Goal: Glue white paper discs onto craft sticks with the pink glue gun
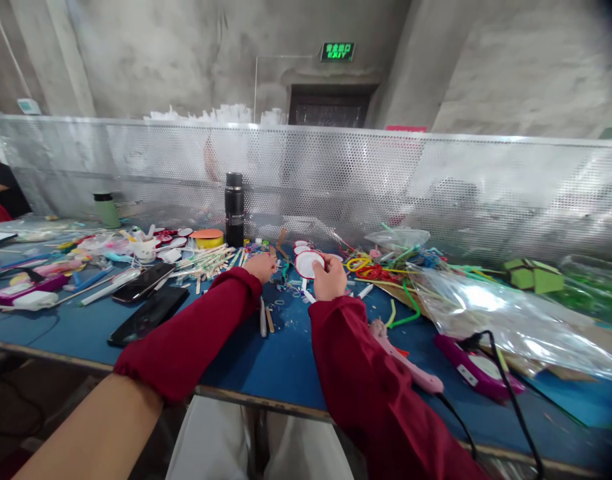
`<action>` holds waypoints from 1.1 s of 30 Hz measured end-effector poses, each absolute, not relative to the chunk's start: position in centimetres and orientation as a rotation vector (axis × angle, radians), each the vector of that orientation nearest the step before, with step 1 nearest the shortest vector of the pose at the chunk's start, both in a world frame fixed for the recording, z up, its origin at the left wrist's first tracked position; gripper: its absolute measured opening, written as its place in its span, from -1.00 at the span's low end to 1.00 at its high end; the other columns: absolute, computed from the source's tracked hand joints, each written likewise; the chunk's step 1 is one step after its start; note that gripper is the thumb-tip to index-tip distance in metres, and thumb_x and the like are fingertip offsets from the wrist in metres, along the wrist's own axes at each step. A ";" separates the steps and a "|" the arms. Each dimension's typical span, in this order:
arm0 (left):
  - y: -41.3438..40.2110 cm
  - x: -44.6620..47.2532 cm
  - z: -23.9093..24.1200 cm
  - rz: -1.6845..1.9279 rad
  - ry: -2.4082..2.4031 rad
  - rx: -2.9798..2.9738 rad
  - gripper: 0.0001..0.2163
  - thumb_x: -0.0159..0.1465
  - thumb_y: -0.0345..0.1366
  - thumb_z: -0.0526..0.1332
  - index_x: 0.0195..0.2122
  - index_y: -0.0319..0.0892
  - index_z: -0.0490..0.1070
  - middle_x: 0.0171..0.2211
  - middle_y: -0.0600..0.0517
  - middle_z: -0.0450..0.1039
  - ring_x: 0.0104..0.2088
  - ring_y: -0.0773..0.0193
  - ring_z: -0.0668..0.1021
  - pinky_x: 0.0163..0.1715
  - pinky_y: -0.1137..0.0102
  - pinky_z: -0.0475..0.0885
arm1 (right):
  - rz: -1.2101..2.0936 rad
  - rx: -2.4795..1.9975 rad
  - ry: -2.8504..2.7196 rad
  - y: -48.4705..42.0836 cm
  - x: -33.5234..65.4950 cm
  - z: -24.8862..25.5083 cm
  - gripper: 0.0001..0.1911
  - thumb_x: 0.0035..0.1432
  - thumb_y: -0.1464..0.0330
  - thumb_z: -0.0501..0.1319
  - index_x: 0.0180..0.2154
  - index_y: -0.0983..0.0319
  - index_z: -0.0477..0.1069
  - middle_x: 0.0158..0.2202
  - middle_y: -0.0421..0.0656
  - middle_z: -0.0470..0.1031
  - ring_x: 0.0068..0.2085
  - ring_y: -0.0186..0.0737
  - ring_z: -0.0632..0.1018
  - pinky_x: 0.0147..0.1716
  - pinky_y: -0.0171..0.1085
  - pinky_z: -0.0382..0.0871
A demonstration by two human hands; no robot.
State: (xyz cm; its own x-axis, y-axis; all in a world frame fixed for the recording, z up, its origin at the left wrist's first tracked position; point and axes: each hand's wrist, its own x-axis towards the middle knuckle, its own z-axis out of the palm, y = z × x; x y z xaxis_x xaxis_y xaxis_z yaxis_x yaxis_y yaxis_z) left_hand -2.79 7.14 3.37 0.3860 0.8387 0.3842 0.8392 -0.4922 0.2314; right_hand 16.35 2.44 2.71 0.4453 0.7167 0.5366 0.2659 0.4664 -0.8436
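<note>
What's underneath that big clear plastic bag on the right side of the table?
Under the clear plastic bag, the blue table and a purple-and-white tool with a black cable show through. Glare hides the rest.

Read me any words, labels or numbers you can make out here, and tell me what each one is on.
"EXIT": green lit sign above the dark doorway on the back wall; the characters above that word are too blurred to read.
Black flask: no readable print.
Phones, white-and-red disc at the right hand: no text visible.
</note>
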 end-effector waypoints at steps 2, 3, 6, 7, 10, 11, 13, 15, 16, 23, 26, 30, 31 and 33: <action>6.5 -4.4 5.2 -0.876 -1.651 -2.531 -0.87 0.22 -0.35 0.12 -0.42 -0.22 0.41 -0.34 -0.09 0.50 -0.28 0.21 0.49 -0.20 0.35 0.31 | 0.485 -1.035 -1.172 2.5 16.3 2.9 -0.65 -0.08 0.29 0.22 -0.20 0.27 0.46 -0.25 -0.09 0.55 -0.28 -0.19 0.51 -0.19 -0.17 0.39; 5.9 -5.2 6.2 -1.000 -1.649 -2.534 -0.86 0.25 -0.32 0.10 -0.40 -0.21 0.40 -0.34 -0.08 0.49 -0.30 0.22 0.48 -0.22 0.36 0.32 | 0.568 -0.994 -1.225 2.4 16.1 3.0 -0.65 -0.09 0.28 0.24 -0.21 0.27 0.46 -0.27 -0.10 0.55 -0.29 -0.19 0.51 -0.21 -0.18 0.39; 3.6 -7.0 8.6 -1.354 -1.583 -2.671 -0.86 0.26 -0.29 0.09 -0.39 -0.21 0.34 -0.39 0.00 0.46 -0.38 0.31 0.45 -0.32 0.42 0.33 | 0.843 -0.862 -1.417 1.8 15.1 3.2 -0.65 -0.08 0.24 0.30 -0.22 0.24 0.46 -0.37 -0.15 0.55 -0.35 -0.21 0.51 -0.29 -0.21 0.40; 2.6 -7.2 9.0 -1.422 -1.539 -2.720 -0.85 0.26 -0.27 0.08 -0.39 -0.20 0.32 -0.41 0.02 0.44 -0.41 0.33 0.43 -0.34 0.43 0.32 | 0.931 -0.824 -1.461 1.4 14.6 3.2 -0.63 -0.08 0.22 0.32 -0.20 0.23 0.46 -0.39 -0.16 0.54 -0.37 -0.22 0.51 -0.31 -0.22 0.39; 0.1 -6.6 9.0 -1.505 -1.458 -2.863 -0.83 0.27 -0.26 0.08 -0.43 -0.21 0.32 -0.47 0.06 0.38 -0.44 0.36 0.39 -0.37 0.45 0.30 | 1.142 -0.725 -1.501 0.4 13.4 3.2 -0.52 -0.12 0.20 0.39 -0.13 0.22 0.43 -0.40 -0.17 0.55 -0.39 -0.24 0.52 -0.33 -0.23 0.40; -0.5 -6.1 8.7 -1.500 -1.452 -2.910 -0.83 0.26 -0.26 0.09 -0.44 -0.21 0.33 -0.48 0.07 0.36 -0.45 0.37 0.38 -0.39 0.46 0.29 | 1.185 -0.694 -1.499 0.1 13.1 3.2 -0.49 -0.13 0.20 0.40 -0.10 0.22 0.42 -0.38 -0.17 0.56 -0.38 -0.24 0.53 -0.32 -0.24 0.40; -1.2 -5.3 7.9 -1.482 -1.487 -2.986 -0.82 0.25 -0.25 0.11 -0.44 -0.21 0.34 -0.50 0.09 0.33 -0.48 0.39 0.33 -0.43 0.47 0.25 | 1.228 -0.641 -1.506 -0.4 12.7 3.3 -0.45 -0.14 0.20 0.41 -0.07 0.22 0.41 -0.32 -0.15 0.57 -0.34 -0.24 0.54 -0.29 -0.23 0.40; -1.2 -4.6 7.1 -1.503 -1.563 -3.047 -0.81 0.24 -0.21 0.14 -0.44 -0.21 0.35 -0.53 0.11 0.30 -0.52 0.40 0.29 -0.49 0.47 0.21 | 1.210 -0.622 -1.525 -0.5 12.6 3.3 -0.46 -0.13 0.20 0.40 -0.08 0.21 0.43 -0.28 -0.15 0.58 -0.30 -0.24 0.55 -0.24 -0.22 0.40; -1.2 -4.3 6.8 -1.541 -1.600 -3.078 -0.80 0.23 -0.19 0.15 -0.44 -0.21 0.34 -0.54 0.12 0.28 -0.53 0.41 0.27 -0.51 0.47 0.19 | 1.183 -0.630 -1.531 -0.5 12.6 3.3 -0.49 -0.13 0.19 0.40 -0.10 0.21 0.44 -0.27 -0.15 0.58 -0.29 -0.24 0.54 -0.23 -0.22 0.40; -1.1 -3.4 6.1 -1.948 -1.727 -3.088 -0.74 0.18 -0.10 0.22 -0.45 -0.19 0.25 -0.55 0.15 0.20 -0.56 0.43 0.23 -0.56 0.48 0.19 | 1.034 -0.772 -1.557 0.0 12.6 2.8 -0.68 -0.10 0.21 0.35 -0.29 0.21 0.42 -0.37 -0.18 0.54 -0.36 -0.28 0.49 -0.29 -0.24 0.36; -1.2 -3.5 6.1 -1.983 -1.658 -3.049 -0.76 0.19 -0.13 0.22 -0.43 -0.21 0.29 -0.51 0.13 0.25 -0.52 0.43 0.26 -0.53 0.49 0.22 | 1.028 -0.747 -1.613 0.0 12.4 2.6 -0.73 -0.10 0.21 0.33 -0.36 0.21 0.39 -0.42 -0.23 0.49 -0.39 -0.30 0.46 -0.31 -0.26 0.34; -0.9 -3.8 5.9 -2.195 -1.664 -3.005 -0.75 0.19 -0.11 0.22 -0.36 -0.22 0.33 -0.49 0.11 0.29 -0.51 0.42 0.32 -0.51 0.49 0.26 | 1.061 -0.685 -1.623 -0.2 12.3 2.8 -0.71 -0.10 0.22 0.33 -0.34 0.21 0.36 -0.45 -0.27 0.45 -0.42 -0.33 0.44 -0.33 -0.27 0.32; -0.9 -3.9 5.9 -2.262 -1.691 -3.004 -0.74 0.18 -0.10 0.23 -0.35 -0.22 0.32 -0.50 0.12 0.28 -0.52 0.43 0.32 -0.52 0.49 0.26 | 1.071 -0.666 -1.613 -0.3 12.4 2.9 -0.70 -0.10 0.22 0.33 -0.32 0.21 0.36 -0.44 -0.26 0.46 -0.41 -0.33 0.45 -0.32 -0.27 0.32; -0.8 -3.9 5.8 -2.373 -1.734 -3.007 -0.72 0.15 -0.09 0.26 -0.34 -0.21 0.31 -0.51 0.13 0.28 -0.54 0.43 0.34 -0.54 0.49 0.27 | 1.083 -0.621 -1.596 -0.4 12.4 3.1 -0.68 -0.08 0.22 0.33 -0.27 0.21 0.37 -0.39 -0.23 0.49 -0.36 -0.31 0.48 -0.28 -0.27 0.34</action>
